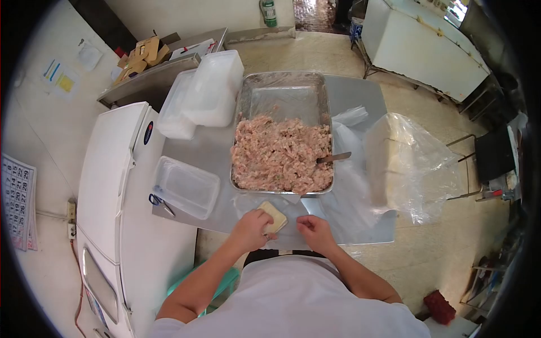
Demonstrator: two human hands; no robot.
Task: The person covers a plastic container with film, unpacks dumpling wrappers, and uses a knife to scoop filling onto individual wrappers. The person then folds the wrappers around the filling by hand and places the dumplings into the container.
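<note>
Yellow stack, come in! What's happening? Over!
Left hand holding yellow stack. Right hand curled nearby, contents unclear. Meat tray just ahead; nothing seen blocking.

You've got a bright, fairly even pic, w/ a blown-out patch [457,12] upper R and hard glints on the plastic bag [431,194] R of ctr and the tabletop [360,231] just below the tray [282,80]. Shadow's darkest under the white chest [425,50], upper R. Your L hand [251,230] and R hand [318,234] look fairly crisp, but wall papers [61,78] upper L are too soft to read, and fisheye bows the edges into black corners.
</note>
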